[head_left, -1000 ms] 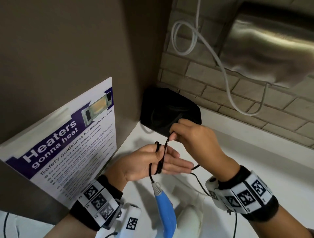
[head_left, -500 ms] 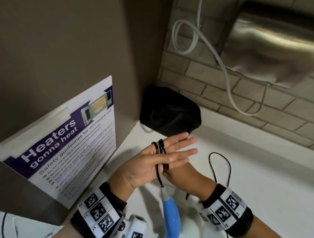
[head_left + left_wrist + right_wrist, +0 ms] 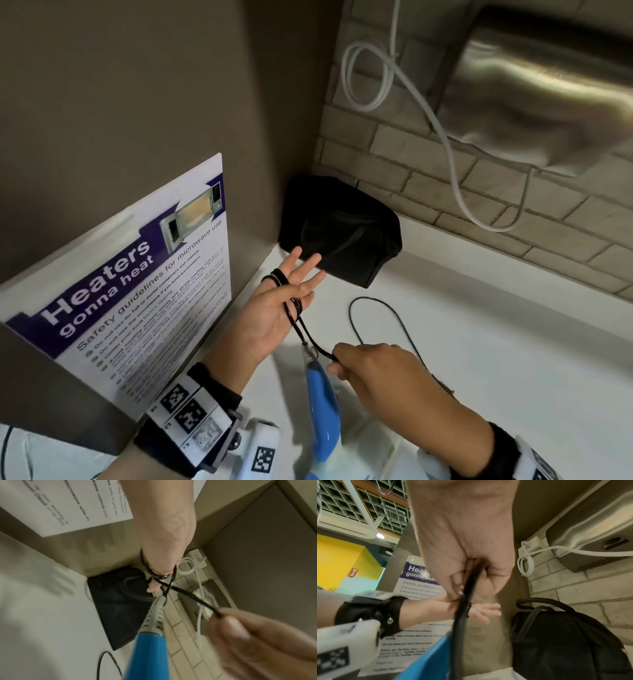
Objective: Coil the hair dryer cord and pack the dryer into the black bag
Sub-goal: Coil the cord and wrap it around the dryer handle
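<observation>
Half a second on, the right hand (image 3: 370,371) has come out from beneath the left hand (image 3: 274,308) and dropped to the near side, drawing a length of black cord (image 3: 376,308) down toward the dryer's handle. The left hand is held flat and palm-up over the white counter (image 3: 496,342), fingers straight and spread toward the far corner, with several turns of cord looped around them. The right hand's fingers are curled tight on the cord, pinching it just right of the grey strain relief at the top of the blue hair dryer (image 3: 322,404), which hangs from the cord at the near edge of the scene, between the two wrists. A slack loop of cord lies on the counter to the right of the hands. The black bag (image 3: 346,229) sits in the far corner against the brick wall, just beyond the left fingertips. A microwave safety poster (image 3: 144,291) leans on the left, and a white cable (image 3: 445,137) hangs below a steel wall unit (image 3: 548,85) at far right.
</observation>
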`<state>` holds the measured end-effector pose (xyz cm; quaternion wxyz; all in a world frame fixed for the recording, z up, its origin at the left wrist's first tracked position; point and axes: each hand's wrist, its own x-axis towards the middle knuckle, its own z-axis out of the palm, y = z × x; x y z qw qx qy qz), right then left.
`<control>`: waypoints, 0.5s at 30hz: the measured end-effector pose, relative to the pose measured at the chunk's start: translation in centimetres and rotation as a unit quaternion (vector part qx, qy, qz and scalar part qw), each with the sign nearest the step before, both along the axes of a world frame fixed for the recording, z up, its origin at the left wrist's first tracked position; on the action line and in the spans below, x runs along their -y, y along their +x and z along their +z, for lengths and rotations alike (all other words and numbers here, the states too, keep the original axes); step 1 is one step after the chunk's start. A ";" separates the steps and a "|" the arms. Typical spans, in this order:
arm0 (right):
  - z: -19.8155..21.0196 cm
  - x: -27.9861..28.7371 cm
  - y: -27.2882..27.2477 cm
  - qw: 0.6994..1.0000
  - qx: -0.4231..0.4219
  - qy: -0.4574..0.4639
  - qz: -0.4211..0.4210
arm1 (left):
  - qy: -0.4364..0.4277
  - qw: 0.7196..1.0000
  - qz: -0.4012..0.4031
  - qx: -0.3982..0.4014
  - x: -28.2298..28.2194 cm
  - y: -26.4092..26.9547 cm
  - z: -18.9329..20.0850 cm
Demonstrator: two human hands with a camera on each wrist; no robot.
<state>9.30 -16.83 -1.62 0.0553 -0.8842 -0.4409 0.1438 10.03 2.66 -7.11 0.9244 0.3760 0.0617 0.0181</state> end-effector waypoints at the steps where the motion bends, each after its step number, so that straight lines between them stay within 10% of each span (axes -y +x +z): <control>1: 0.2 0.1 -0.1 1.000 -0.002 0.003 -0.002 | 0.008 1.000 0.003 -0.010 -0.1 -0.1 -0.1; 15: 5.3 -1.9 4.4 0.962 0.179 0.201 -0.037 | 0.091 0.966 -0.222 0.094 1.7 -2.3 3.3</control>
